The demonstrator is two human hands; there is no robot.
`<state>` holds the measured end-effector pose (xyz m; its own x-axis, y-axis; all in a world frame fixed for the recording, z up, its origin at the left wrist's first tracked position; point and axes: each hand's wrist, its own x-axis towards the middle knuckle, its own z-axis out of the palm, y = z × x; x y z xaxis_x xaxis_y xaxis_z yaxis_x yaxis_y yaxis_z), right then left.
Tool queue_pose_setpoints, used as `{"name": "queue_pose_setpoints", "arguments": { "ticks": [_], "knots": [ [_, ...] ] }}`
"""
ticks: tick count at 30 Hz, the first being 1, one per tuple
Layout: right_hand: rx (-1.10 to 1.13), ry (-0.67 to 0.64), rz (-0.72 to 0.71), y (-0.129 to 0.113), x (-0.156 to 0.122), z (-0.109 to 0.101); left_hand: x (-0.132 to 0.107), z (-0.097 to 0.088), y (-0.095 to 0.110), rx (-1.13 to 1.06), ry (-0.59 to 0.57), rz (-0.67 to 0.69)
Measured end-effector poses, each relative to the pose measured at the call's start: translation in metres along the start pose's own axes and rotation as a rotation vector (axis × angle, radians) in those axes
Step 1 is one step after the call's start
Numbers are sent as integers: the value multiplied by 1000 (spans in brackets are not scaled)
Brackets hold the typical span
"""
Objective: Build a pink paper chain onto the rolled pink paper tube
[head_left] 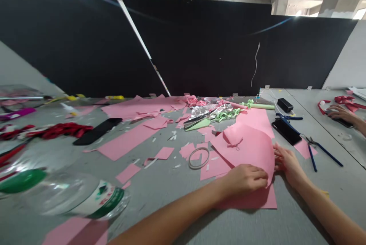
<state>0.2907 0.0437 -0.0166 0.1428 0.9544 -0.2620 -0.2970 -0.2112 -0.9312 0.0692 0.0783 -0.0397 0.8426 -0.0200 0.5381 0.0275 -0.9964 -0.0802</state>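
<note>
A large pink paper sheet (246,149) lies on the grey table, its near right part curled up and over. My left hand (247,178) rests on the sheet's lower part with fingers closed on the curled edge. My right hand (287,161) touches the sheet's right edge, fingers pressed against the paper. A roll of clear tape (198,158) lies just left of the sheet.
Pink paper scraps (128,142) cover the table. A clear plastic bottle (74,197) lies near left. A black phone (286,130) and blue pliers (317,148) sit to the right. Another person's hand (341,113) rests far right. Scissors and foil (206,115) lie at the back.
</note>
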Motion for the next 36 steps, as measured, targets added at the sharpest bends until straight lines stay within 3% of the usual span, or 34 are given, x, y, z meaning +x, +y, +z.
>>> {"name": "queue_pose_setpoints", "arguments": {
  "ticks": [5,8,13,16,20,24,28,32,34,36],
  "knots": [
    [-229,-6,-139,0,-8,5,-2,0,4,-73,-54,-67],
    [-350,46,-198,0,-8,6,-2,-10,-2,-102,-47,-116],
    [-367,92,-196,6,-9,4,-29,-60,-52,-10,-20,-445],
    [-350,68,-187,8,-12,4,-51,-80,-84,22,-113,-536],
    [-394,38,-196,10,-14,5,-65,-73,-95,70,-220,-576],
    [-441,67,-207,8,-14,4,-62,-71,-93,73,-224,-560],
    [-487,104,-231,4,-14,4,-55,-94,-93,31,-124,-548],
    [-494,94,-251,1,-15,7,-44,-120,-83,33,110,-658],
    [-508,142,-351,-1,-14,7,-35,-129,-73,3,221,-740],
    [-580,275,-585,-4,-16,6,-24,-133,-62,-118,317,-831]
  ]
}}
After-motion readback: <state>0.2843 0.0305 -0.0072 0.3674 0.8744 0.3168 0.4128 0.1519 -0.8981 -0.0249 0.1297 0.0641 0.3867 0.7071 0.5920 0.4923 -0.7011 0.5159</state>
